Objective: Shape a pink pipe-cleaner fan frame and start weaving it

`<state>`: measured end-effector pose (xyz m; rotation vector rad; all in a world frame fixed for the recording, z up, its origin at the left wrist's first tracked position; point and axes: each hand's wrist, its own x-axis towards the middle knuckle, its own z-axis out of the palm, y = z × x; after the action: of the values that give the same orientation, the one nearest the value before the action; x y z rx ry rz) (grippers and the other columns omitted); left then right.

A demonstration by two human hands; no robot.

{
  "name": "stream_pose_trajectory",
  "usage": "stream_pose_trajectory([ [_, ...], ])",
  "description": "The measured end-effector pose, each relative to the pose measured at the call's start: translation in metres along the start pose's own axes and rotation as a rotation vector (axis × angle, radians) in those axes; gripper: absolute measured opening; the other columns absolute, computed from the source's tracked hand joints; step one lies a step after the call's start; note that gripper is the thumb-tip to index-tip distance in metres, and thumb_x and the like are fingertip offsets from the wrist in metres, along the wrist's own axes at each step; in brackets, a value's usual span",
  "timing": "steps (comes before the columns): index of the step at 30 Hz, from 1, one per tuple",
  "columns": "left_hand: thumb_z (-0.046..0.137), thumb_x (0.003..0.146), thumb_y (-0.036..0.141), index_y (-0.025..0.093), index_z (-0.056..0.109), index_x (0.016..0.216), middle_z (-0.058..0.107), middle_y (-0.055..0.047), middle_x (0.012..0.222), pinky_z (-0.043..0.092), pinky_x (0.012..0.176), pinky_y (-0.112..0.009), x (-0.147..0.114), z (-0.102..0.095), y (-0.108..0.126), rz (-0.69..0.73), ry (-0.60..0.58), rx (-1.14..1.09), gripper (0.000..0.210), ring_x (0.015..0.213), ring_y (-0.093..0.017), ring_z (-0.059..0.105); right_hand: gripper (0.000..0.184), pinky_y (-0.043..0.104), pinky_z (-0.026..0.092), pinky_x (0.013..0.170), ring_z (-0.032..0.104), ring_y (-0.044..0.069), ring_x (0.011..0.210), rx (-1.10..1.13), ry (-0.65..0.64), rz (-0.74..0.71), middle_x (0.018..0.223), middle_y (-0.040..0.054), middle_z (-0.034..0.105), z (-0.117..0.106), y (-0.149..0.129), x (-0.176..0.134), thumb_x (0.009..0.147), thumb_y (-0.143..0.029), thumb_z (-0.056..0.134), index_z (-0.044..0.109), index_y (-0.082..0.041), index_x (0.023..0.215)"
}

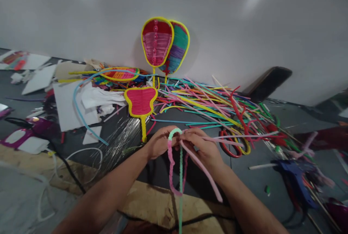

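Observation:
In front of me hangs a loop of twisted pipe cleaners point(170, 157), pink along the sides and mint green at the top, with a green stem running down through its middle. The fingers of my left hand point(161, 142) are closed on its upper left part. My right hand point(205, 146) pinches a pale pink pipe cleaner point(202, 168) at the top of the loop. One length of it droops towards me, while other pink strands stick out to the right behind the hand. The exact crossing point is partly hidden by my fingertips.
Loose pipe cleaners point(201, 103) lie heaped behind my hands, with red-handled scissors point(230, 147) beside them. Yellow-edged fan shapes point(157, 41) lean on the wall; a smaller pink one point(141, 101) stands left. A blue glue gun point(295, 179) lies right, a purple one point(29, 132) left.

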<state>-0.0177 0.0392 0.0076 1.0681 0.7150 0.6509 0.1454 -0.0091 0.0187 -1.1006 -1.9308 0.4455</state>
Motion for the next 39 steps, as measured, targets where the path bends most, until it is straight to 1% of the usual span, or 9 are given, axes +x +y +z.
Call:
stream_pose_trajectory([
  [5,0.073,0.067,0.030,0.015,0.063,0.082,0.059,0.000,0.068,0.044,0.056,-0.021,0.005,-0.005,-0.017,0.020,0.056,-0.188,0.024,0.059,-0.009,0.054,0.026,0.031,0.052,0.082,0.063,0.016,0.091,-0.032,0.118,-0.067,0.094,0.0044,0.068,0.003,0.006,-0.002,0.080,-0.009,0.055,0.060,-0.025,0.100],
  [10,0.075,0.065,0.028,0.014,0.064,0.080,0.062,-0.001,0.071,0.046,0.062,-0.024,0.004,-0.006,-0.016,-0.044,0.066,-0.323,0.023,0.064,-0.011,0.058,0.029,0.032,0.054,0.073,0.063,0.019,0.091,-0.144,0.172,-0.165,0.101,0.0075,0.067,-0.001,0.008,0.001,0.077,-0.010,0.059,0.063,-0.026,0.102],
  [13,0.074,0.066,0.027,0.015,0.063,0.082,0.062,0.000,0.073,0.045,0.065,-0.025,0.002,-0.006,-0.010,-0.024,0.028,-0.285,0.023,0.067,-0.012,0.058,0.025,0.033,0.054,0.069,0.064,0.018,0.085,-0.193,0.145,-0.184,0.097,0.0070,0.068,-0.004,0.009,0.002,0.079,-0.012,0.058,0.063,-0.026,0.099],
  [17,0.073,0.067,0.028,0.016,0.063,0.081,0.060,0.002,0.071,0.042,0.068,-0.023,0.002,-0.006,-0.008,0.063,0.102,-0.185,0.020,0.070,-0.011,0.055,0.026,0.034,0.052,0.074,0.064,0.018,0.087,-0.181,0.039,-0.254,0.099,0.0072,0.068,-0.004,0.011,0.001,0.080,-0.011,0.057,0.062,-0.025,0.102],
  [19,0.074,0.066,0.027,0.015,0.063,0.078,0.060,0.002,0.069,0.042,0.065,-0.022,0.003,-0.005,-0.009,0.067,0.130,-0.199,0.020,0.067,-0.010,0.055,0.029,0.035,0.051,0.077,0.063,0.019,0.092,-0.165,0.029,-0.269,0.102,0.0076,0.067,-0.003,0.011,0.000,0.080,-0.011,0.058,0.061,-0.025,0.105],
  [24,0.077,0.061,0.028,0.016,0.063,0.073,0.063,0.001,0.065,0.046,0.069,-0.028,0.005,-0.003,-0.010,-0.059,0.088,-0.417,0.022,0.067,-0.014,0.060,0.031,0.037,0.049,0.079,0.060,0.019,0.094,-0.223,0.131,-0.238,0.103,0.0056,0.065,-0.001,0.009,0.000,0.079,-0.011,0.059,0.062,-0.030,0.103],
  [29,0.075,0.064,0.033,0.014,0.064,0.072,0.064,-0.001,0.069,0.047,0.070,-0.029,0.004,-0.005,-0.011,-0.091,0.022,-0.454,0.023,0.068,-0.014,0.060,0.024,0.041,0.044,0.083,0.053,0.023,0.096,-0.277,0.243,-0.141,0.099,0.0028,0.065,-0.001,0.007,-0.001,0.073,-0.017,0.065,0.066,-0.033,0.091],
  [34,0.076,0.065,0.026,0.014,0.065,0.074,0.063,0.000,0.070,0.047,0.066,-0.023,0.003,-0.006,-0.016,-0.065,-0.006,-0.393,0.018,0.067,-0.011,0.058,0.013,0.045,0.036,0.090,0.051,0.024,0.099,-0.273,0.203,-0.023,0.100,0.0036,0.064,0.000,0.000,0.002,0.074,-0.023,0.064,0.065,-0.027,0.086],
  [39,0.074,0.068,0.026,0.013,0.063,0.077,0.059,0.000,0.069,0.046,0.063,-0.020,0.003,-0.006,-0.017,-0.035,-0.037,-0.346,0.019,0.067,-0.009,0.056,0.011,0.041,0.035,0.085,0.050,0.022,0.096,-0.283,0.210,-0.019,0.092,0.0006,0.066,0.001,-0.003,0.003,0.075,-0.023,0.067,0.066,-0.029,0.084],
])
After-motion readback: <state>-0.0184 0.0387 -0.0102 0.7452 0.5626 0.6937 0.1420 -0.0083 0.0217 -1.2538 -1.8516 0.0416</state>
